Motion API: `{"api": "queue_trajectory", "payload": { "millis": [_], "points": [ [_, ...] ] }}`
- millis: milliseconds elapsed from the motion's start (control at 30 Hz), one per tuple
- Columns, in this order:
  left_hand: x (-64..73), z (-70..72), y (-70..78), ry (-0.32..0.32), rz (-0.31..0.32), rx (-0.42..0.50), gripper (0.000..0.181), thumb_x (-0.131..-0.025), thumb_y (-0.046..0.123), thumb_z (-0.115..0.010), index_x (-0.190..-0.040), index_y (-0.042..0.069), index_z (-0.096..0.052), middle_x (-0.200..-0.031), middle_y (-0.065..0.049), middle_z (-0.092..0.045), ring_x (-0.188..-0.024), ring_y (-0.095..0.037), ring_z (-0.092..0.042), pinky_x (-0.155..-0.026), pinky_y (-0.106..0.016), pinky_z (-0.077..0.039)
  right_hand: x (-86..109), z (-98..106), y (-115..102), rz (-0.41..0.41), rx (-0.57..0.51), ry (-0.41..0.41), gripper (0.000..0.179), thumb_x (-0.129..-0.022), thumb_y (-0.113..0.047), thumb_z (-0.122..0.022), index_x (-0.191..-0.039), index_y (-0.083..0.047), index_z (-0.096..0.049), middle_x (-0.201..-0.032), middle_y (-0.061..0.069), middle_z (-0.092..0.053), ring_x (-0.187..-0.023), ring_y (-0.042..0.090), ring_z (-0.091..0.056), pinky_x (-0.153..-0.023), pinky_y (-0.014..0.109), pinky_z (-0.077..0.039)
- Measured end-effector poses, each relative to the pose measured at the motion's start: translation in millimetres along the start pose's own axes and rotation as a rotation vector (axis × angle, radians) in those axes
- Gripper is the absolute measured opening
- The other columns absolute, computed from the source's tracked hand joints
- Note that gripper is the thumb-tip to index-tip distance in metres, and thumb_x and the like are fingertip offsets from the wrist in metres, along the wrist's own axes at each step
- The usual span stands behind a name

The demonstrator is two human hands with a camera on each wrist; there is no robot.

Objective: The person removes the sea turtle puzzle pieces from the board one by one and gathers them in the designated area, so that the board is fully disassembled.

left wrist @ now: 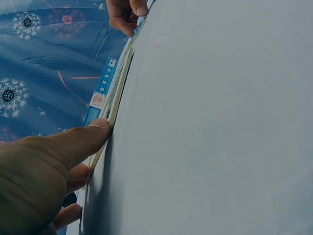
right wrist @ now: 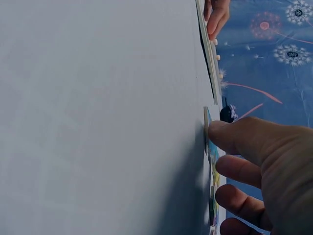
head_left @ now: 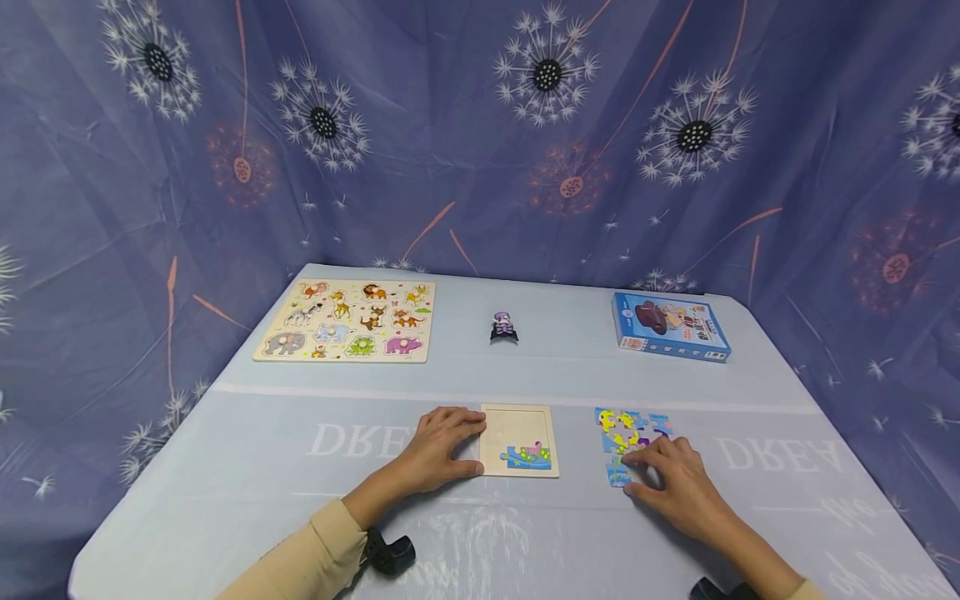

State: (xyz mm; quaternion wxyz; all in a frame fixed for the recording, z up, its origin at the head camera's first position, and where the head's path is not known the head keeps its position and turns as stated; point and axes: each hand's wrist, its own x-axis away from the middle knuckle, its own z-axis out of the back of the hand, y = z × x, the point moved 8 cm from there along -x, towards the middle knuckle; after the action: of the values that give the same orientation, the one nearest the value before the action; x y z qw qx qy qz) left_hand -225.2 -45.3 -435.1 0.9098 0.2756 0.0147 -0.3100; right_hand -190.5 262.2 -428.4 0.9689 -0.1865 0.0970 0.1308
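A square wooden puzzle tray [head_left: 517,419] lies flat, with joined blue, green and pink pieces [head_left: 528,456] in its lower right corner. My left hand [head_left: 442,446] rests at the tray's left side, thumb and fingers spread along the edge. In the left wrist view, the thumb tip touches the tray's rim [left wrist: 117,105]. To the right lie several loose jigsaw pieces [head_left: 622,425] in blue, yellow and purple. Over their near end, my right hand [head_left: 675,483] has its thumb and forefinger apart at the corners of a blue puzzle piece [head_left: 617,473].
A wooden animal peg puzzle [head_left: 345,321] lies at the back left. In the back middle stands a small purple and black figure [head_left: 503,327], and a blue box [head_left: 670,327] lies at the back right. A patterned curtain [head_left: 450,125] hangs behind the table.
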Motion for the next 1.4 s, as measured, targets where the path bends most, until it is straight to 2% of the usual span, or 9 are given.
{"api": "queue_trajectory", "payload": {
  "millis": [200, 333, 500, 767, 967, 1200, 1400],
  "points": [
    [0.0, 0.5, 0.0, 0.0, -0.002, 0.002, 0.058, -0.079, 0.034, -0.074, -0.128, 0.007, -0.058, -0.137, -0.003, -0.052, -0.128, -0.028, -0.041, -0.103, -0.054, -0.027, -3.9, 0.6, -9.9, 0.001, -0.027, -0.01, 0.032, -0.067, -0.025, -0.083, -0.096, -0.02, -0.071, -0.09, -0.008, -0.056, -0.087, 0.011, -0.038, -0.075, 0.031, -0.027],
    [0.3, 0.9, -0.1, 0.001, -0.004, 0.008, 0.058, -0.079, 0.034, -0.074, -0.128, 0.007, -0.058, -0.137, -0.003, -0.052, -0.128, -0.028, -0.041, -0.103, -0.055, -0.027, -9.8, -2.0, -32.3, 0.062, -0.058, 0.019, 0.033, -0.066, -0.022, -0.083, -0.097, -0.02, -0.072, -0.088, -0.009, -0.057, -0.086, 0.007, -0.038, -0.074, 0.029, -0.03],
    [0.5, 0.0, -0.4, 0.001, -0.005, 0.013, 0.058, -0.079, 0.034, -0.073, -0.129, 0.008, -0.058, -0.137, -0.003, -0.052, -0.128, -0.028, -0.04, -0.103, -0.055, -0.027, -20.2, -15.2, -65.9, 0.145, -0.101, 0.038, 0.033, -0.065, -0.022, -0.084, -0.096, -0.02, -0.071, -0.084, -0.011, -0.056, -0.082, 0.003, -0.036, -0.073, 0.028, -0.033],
    [0.7, -2.5, 0.1, -0.008, -0.004, 0.019, 0.057, -0.079, 0.033, -0.073, -0.129, 0.008, -0.058, -0.137, -0.003, -0.052, -0.128, -0.028, -0.04, -0.103, -0.055, -0.027, -38.2, -41.3, -100.4, 0.114, -0.124, -0.036, 0.031, -0.068, -0.029, -0.083, -0.096, -0.023, -0.072, -0.081, -0.012, -0.054, -0.079, 0.004, -0.035, -0.075, 0.027, -0.031],
    [0.4, -0.1, 0.9, -0.006, -0.003, 0.021, 0.057, -0.08, 0.033, -0.073, -0.128, 0.008, -0.058, -0.137, -0.004, -0.052, -0.128, -0.028, -0.041, -0.103, -0.055, -0.027, -46.6, -50.8, -111.1, 0.098, -0.142, -0.061, 0.029, -0.069, -0.026, -0.083, -0.095, -0.021, -0.072, -0.08, -0.011, -0.054, -0.078, 0.004, -0.036, -0.074, 0.027, -0.031],
    [0.0, -0.2, 0.5, -0.007, 0.001, 0.018, 0.057, -0.079, 0.033, -0.073, -0.128, 0.008, -0.058, -0.137, -0.004, -0.052, -0.127, -0.028, -0.041, -0.103, -0.055, -0.027, -51.1, -58.1, -113.0, 0.068, -0.15, -0.089, 0.029, -0.069, -0.023, -0.083, -0.096, -0.018, -0.072, -0.083, -0.009, -0.055, -0.079, 0.005, -0.037, -0.074, 0.027, -0.033],
    [-0.1, 0.0, 0.9, -0.008, -0.003, 0.016, 0.057, -0.08, 0.033, -0.073, -0.128, 0.008, -0.058, -0.137, -0.004, -0.052, -0.127, -0.028, -0.041, -0.102, -0.055, -0.027, -51.7, -59.4, -113.9, 0.079, -0.138, -0.084, 0.031, -0.069, -0.024, -0.083, -0.097, -0.018, -0.072, -0.083, -0.009, -0.055, -0.079, 0.005, -0.037, -0.074, 0.027, -0.033]
  ]
}}
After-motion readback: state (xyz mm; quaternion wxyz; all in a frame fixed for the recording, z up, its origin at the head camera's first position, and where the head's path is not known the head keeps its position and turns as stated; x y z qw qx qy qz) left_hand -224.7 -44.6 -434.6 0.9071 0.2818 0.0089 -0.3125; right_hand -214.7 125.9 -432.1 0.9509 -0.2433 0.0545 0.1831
